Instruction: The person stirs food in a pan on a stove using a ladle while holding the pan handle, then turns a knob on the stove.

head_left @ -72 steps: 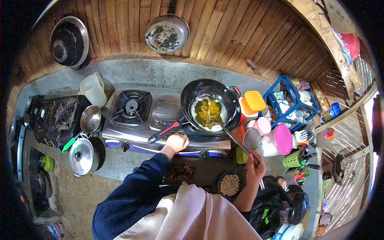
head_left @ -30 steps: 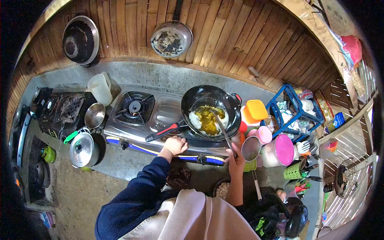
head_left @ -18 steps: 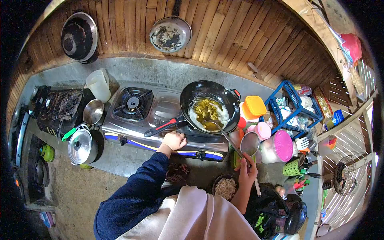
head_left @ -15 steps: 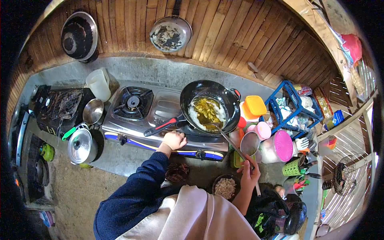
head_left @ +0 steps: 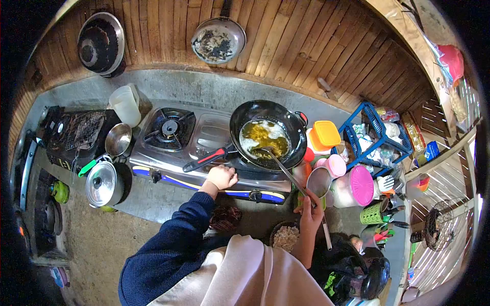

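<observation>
Now the right hand (head_left: 310, 208) grasps the long-handled ladle (head_left: 286, 171), its head in the wok (head_left: 247, 113) at twelve o'clock, while the left hand (head_left: 221, 177), loosely curled, rests on the stove's front edge (head_left: 250, 182).

Wok (head_left: 295, 133) sits on the stove's (head_left: 210, 133) right burner. Lidded pot (head_left: 101, 184) stands left of the stove; rack (head_left: 357, 133) stands right, beyond the wok.
</observation>
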`<state>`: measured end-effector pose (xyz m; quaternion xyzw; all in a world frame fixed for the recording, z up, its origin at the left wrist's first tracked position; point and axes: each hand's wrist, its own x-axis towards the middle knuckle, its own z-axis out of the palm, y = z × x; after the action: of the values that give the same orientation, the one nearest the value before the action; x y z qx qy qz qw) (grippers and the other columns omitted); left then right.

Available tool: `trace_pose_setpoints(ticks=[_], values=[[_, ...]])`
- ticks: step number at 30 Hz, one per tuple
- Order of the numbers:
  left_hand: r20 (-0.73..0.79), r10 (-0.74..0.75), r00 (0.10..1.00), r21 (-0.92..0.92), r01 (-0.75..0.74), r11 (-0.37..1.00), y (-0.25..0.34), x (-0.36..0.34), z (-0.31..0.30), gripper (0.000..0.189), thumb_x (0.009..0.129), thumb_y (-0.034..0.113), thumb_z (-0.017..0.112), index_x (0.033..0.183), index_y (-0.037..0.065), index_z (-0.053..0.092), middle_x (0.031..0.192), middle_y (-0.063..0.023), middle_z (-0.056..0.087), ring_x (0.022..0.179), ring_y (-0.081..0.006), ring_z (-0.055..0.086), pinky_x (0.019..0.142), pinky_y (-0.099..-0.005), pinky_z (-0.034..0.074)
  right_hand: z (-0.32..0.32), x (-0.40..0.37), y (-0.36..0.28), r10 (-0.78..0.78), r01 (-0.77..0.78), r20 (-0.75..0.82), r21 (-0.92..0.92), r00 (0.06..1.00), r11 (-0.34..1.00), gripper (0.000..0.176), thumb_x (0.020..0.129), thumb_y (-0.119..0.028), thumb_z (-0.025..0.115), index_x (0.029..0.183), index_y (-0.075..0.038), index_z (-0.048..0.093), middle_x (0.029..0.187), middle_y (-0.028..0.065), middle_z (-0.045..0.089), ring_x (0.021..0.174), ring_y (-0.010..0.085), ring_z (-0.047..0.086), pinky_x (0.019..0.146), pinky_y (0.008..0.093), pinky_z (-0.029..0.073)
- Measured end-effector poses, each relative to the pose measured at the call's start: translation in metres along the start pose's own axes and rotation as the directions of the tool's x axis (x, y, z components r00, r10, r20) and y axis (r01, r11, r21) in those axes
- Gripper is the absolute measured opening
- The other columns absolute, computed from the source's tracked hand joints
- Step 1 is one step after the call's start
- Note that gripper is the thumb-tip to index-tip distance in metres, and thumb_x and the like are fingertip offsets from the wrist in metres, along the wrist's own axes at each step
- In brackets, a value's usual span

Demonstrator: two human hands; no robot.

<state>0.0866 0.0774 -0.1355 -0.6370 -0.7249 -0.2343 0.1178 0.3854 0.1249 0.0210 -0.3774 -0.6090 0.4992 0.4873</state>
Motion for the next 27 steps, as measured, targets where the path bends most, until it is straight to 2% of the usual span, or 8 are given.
trace_pose_setpoints(ticks=[4, 6, 9, 13, 16, 18, 25, 27], values=[[0.012, -0.004, 1.000, 0.000, 0.004, 1.000, 0.000, 0.000, -0.001, 0.031, 0.080, 0.036, 0.053, 0.065, 0.009, 0.057, 0.061, -0.0111, 0.060, 0.058, -0.0289, 0.060, 0.054, -0.0406, 0.048, 0.012, 0.014, 0.016, 0.046, -0.048, 0.034, 0.050, 0.998, 0.998, 0.029, 0.092, -0.017, 0.054, 0.116, 0.000, 0.053, 0.087, 0.0103, 0.064, 0.051, 0.0092, 0.055, 0.046, 0.0202, 0.042], [0.017, -0.001, 1.000, -0.001, 0.001, 1.000, -0.001, 0.000, 0.000, 0.032, 0.080, 0.036, 0.052, 0.066, 0.008, 0.058, 0.062, -0.0111, 0.060, 0.059, -0.0292, 0.060, 0.054, -0.0407, 0.049, 0.017, 0.024, 0.026, 0.017, -0.023, 0.062, 0.099, 0.998, 0.995, 0.032, 0.092, -0.017, 0.055, 0.118, 0.001, 0.051, 0.091, 0.0111, 0.064, 0.052, 0.0095, 0.056, 0.046, 0.0201, 0.042], [0.054, -0.016, 0.998, 0.018, 0.015, 1.000, 0.002, 0.000, -0.004, 0.032, 0.080, 0.037, 0.052, 0.067, 0.008, 0.058, 0.061, -0.0112, 0.060, 0.060, -0.0299, 0.060, 0.055, -0.0408, 0.049, 0.026, 0.040, 0.024, -0.016, 0.006, 0.125, 0.078, 0.992, 0.997, 0.033, 0.091, -0.017, 0.055, 0.117, 0.003, 0.050, 0.095, 0.0121, 0.064, 0.053, 0.0104, 0.057, 0.047, 0.0208, 0.044], [0.049, -0.027, 0.998, -0.002, 0.027, 1.000, 0.000, 0.000, -0.002, 0.033, 0.080, 0.038, 0.051, 0.068, 0.008, 0.058, 0.062, -0.0113, 0.060, 0.060, -0.0303, 0.060, 0.056, -0.0410, 0.049, 0.036, 0.061, 0.032, -0.026, 0.012, 0.129, 0.107, 0.991, 0.994, 0.033, 0.091, -0.016, 0.055, 0.117, 0.005, 0.050, 0.097, 0.0138, 0.063, 0.054, 0.0109, 0.057, 0.049, 0.0221, 0.048], [0.057, -0.014, 0.998, -0.017, 0.015, 1.000, -0.001, -0.001, 0.001, 0.032, 0.080, 0.037, 0.052, 0.068, 0.008, 0.059, 0.063, -0.0119, 0.061, 0.060, -0.0305, 0.060, 0.057, -0.0412, 0.049, 0.044, 0.073, 0.033, -0.004, -0.009, 0.130, 0.101, 0.992, 0.995, 0.035, 0.092, -0.017, 0.055, 0.118, 0.005, 0.049, 0.099, 0.0145, 0.062, 0.057, 0.0105, 0.057, 0.051, 0.0223, 0.049], [0.036, -0.014, 0.999, -0.018, 0.015, 1.000, -0.001, -0.001, 0.002, 0.031, 0.079, 0.037, 0.052, 0.068, 0.008, 0.058, 0.062, -0.0120, 0.060, 0.060, -0.0304, 0.060, 0.057, -0.0411, 0.049, 0.047, 0.081, 0.040, -0.053, 0.036, 0.123, 0.141, 0.991, 0.989, 0.035, 0.092, -0.016, 0.053, 0.121, 0.003, 0.048, 0.101, 0.0149, 0.061, 0.065, 0.0120, 0.060, 0.055, 0.0222, 0.052], [0.006, 0.000, 1.000, -0.014, 0.000, 1.000, -0.001, -0.001, 0.001, 0.030, 0.079, 0.035, 0.053, 0.066, 0.009, 0.057, 0.062, -0.0116, 0.060, 0.058, -0.0297, 0.059, 0.056, -0.0404, 0.049, 0.039, 0.084, 0.047, -0.029, 0.020, 0.099, 0.097, 0.995, 0.995, 0.033, 0.092, -0.015, 0.053, 0.121, 0.001, 0.049, 0.103, 0.0140, 0.061, 0.069, 0.0107, 0.060, 0.055, 0.0222, 0.051], [0.014, -0.003, 1.000, -0.016, 0.003, 1.000, -0.001, -0.002, 0.001, 0.030, 0.079, 0.035, 0.052, 0.066, 0.009, 0.057, 0.062, -0.0112, 0.060, 0.058, -0.0295, 0.059, 0.056, -0.0404, 0.049, 0.031, 0.080, 0.047, -0.045, 0.046, 0.131, 0.002, 0.990, 0.999, 0.036, 0.092, -0.018, 0.054, 0.122, 0.002, 0.048, 0.107, 0.0134, 0.060, 0.078, 0.0109, 0.059, 0.055, 0.0223, 0.052]])
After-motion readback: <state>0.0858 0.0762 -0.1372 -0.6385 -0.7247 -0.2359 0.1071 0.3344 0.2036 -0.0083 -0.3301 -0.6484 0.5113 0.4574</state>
